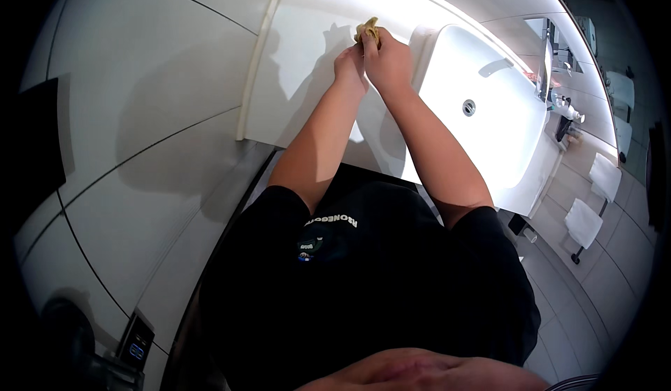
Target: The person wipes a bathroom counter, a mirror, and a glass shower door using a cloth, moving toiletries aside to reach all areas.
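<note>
Both of my hands meet above the white countertop (293, 50), to the left of the washbasin. A crumpled yellowish-brown cloth (368, 28) pokes up from between them. My right hand (389, 59) has its fingers closed on the cloth. Just beside it, my left hand (350, 66) touches the cloth's lower side; its fingers are largely hidden, so its grip cannot be made out. The white washbasin (445, 144) lies to the right of my right forearm, with a round metal drain (469, 107) in its floor.
A faucet (495, 67) reaches over the basin from its far edge. Bottles (569, 110) and small items stand beyond the basin's right end. A tiled wall (173, 66) borders the counter on the left. White towels (583, 223) hang on the right wall. A lit mirror edge runs behind the counter.
</note>
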Tool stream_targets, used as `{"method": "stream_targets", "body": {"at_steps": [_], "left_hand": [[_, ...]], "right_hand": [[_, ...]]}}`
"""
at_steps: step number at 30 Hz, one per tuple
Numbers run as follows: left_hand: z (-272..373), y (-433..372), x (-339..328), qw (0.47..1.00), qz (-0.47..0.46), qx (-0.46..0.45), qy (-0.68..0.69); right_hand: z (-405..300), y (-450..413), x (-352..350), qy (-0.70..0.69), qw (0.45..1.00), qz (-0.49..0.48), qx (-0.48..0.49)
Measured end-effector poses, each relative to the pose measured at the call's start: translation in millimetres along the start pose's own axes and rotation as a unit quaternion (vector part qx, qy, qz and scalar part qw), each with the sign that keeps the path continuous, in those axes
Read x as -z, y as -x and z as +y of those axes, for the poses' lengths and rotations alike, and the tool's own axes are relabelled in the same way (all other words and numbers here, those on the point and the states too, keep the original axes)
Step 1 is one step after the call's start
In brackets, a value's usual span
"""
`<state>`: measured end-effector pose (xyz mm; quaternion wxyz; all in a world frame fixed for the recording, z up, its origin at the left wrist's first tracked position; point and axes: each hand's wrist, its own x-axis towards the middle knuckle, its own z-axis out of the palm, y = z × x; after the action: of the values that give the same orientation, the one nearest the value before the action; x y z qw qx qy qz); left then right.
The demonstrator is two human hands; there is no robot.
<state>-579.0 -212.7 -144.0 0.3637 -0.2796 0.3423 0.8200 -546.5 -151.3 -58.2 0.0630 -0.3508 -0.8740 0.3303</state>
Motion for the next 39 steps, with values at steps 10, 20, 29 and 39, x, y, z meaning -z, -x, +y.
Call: {"method": "stream_targets", "body": {"at_steps": [10,20,29,39], "left_hand": [[9.1,-19.0,-10.8,0.996,-0.016,-0.09,0.023],[-6.7,-47.7,19.8,0.978,-0.138,0.111,0.114],[20.8,-33.3,4.2,0.914,-0.246,-0.103,-0.306],[94.7,-94.9,-66.0,0.258,0.073,-0.463,-0.845]], "right_hand": [[6.3,-4.3,-12.8,0.055,0.995,0.065,0.059],[-2.0,-24.4,-20.6,0.083,0.994,0.019,0.069],[6.6,-11.9,-24.4,0.068,0.979,-0.062,0.181],[109.4,39.1,64.8,-0.144,0.984,0.004,0.104]]}}
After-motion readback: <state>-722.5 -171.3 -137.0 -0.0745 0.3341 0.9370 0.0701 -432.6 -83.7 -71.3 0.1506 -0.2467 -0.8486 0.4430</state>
